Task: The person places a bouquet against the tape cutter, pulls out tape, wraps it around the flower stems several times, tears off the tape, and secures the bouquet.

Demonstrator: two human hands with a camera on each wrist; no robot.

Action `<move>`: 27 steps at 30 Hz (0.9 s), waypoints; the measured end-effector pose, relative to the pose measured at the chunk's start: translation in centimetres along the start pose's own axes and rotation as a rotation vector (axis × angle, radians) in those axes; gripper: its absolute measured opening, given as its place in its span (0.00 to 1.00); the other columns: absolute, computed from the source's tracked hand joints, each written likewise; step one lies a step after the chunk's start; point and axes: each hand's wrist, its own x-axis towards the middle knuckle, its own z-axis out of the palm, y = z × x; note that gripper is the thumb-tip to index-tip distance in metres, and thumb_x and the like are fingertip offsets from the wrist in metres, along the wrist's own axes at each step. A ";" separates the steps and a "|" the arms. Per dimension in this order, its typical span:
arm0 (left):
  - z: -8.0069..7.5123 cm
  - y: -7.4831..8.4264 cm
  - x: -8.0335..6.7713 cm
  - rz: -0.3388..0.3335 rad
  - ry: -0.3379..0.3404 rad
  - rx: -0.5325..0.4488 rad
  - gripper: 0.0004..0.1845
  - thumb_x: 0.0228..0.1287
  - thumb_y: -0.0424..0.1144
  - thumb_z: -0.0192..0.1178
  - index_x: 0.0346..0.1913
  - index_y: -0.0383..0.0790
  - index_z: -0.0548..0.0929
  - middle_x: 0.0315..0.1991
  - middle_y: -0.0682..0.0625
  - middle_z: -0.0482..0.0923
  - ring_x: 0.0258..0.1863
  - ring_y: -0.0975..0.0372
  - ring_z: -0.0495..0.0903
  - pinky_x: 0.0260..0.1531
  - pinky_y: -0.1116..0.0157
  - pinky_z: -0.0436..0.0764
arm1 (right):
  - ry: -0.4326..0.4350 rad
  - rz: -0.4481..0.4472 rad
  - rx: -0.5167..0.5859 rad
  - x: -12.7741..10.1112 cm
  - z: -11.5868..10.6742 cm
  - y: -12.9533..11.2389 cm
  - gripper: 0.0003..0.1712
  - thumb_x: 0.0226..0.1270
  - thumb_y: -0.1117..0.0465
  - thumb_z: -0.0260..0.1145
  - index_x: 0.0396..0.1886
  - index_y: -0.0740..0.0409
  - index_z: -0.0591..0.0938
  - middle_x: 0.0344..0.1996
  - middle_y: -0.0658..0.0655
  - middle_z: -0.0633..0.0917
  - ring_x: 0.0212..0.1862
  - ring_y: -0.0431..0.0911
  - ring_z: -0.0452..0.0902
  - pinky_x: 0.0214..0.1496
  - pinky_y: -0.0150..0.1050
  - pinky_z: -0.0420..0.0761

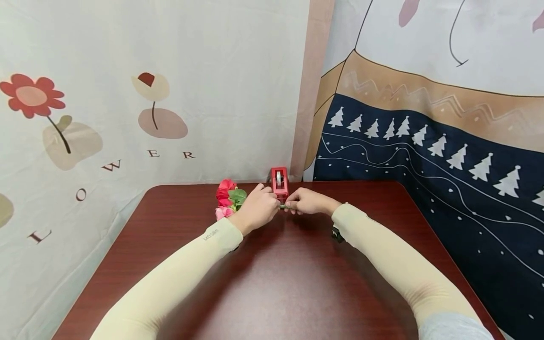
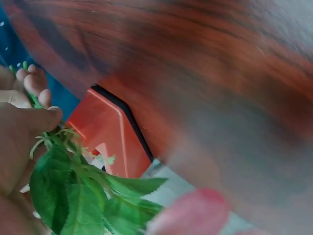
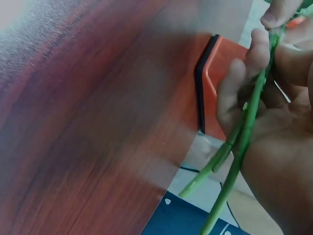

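Note:
A small bunch of flowers, with red blooms point(image 1: 225, 192), a pink bloom point(image 1: 223, 213) and green leaves point(image 2: 68, 191), lies crosswise in both hands. My left hand point(image 1: 258, 208) pinches the green stems just below the leaves. Farther down, my right hand point(image 1: 311, 202) holds the same stems point(image 3: 250, 115) between thumb and fingers, and two cut ends stick out past its palm. Right behind the hands stands a red tape dispenser point(image 1: 279, 181) with a roll in it. Whether any tape is on the stems is too small to tell.
The hands work above the far part of a dark reddish wooden table point(image 1: 280, 283). Behind it hangs a pale curtain point(image 1: 238, 94) with printed flowers. A navy cloth with white trees point(image 1: 425, 156) hangs along the right side.

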 end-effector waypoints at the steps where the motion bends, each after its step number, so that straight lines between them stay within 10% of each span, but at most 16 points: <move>1: -0.1 0.0 0.1 -0.026 -0.023 -0.027 0.05 0.70 0.42 0.75 0.34 0.49 0.95 0.35 0.52 0.93 0.42 0.53 0.85 0.50 0.53 0.75 | 0.018 0.001 -0.014 -0.1 0.1 0.0 0.16 0.88 0.59 0.61 0.50 0.63 0.92 0.27 0.55 0.85 0.29 0.42 0.77 0.39 0.35 0.80; 16: -0.6 -1.1 1.3 -0.182 -0.315 -0.317 0.11 0.80 0.50 0.66 0.46 0.51 0.96 0.36 0.55 0.93 0.41 0.56 0.90 0.52 0.49 0.81 | 0.277 -0.247 -0.344 -0.7 1.8 0.5 0.10 0.82 0.64 0.67 0.45 0.58 0.94 0.32 0.51 0.88 0.36 0.40 0.80 0.47 0.40 0.83; 27: -0.5 -2.4 2.1 -0.252 -0.507 -0.531 0.17 0.86 0.49 0.60 0.47 0.43 0.94 0.30 0.54 0.86 0.35 0.60 0.83 0.49 0.58 0.83 | 0.300 -0.256 -0.351 -0.6 2.4 0.9 0.11 0.82 0.64 0.67 0.52 0.56 0.94 0.45 0.55 0.93 0.44 0.43 0.86 0.55 0.44 0.89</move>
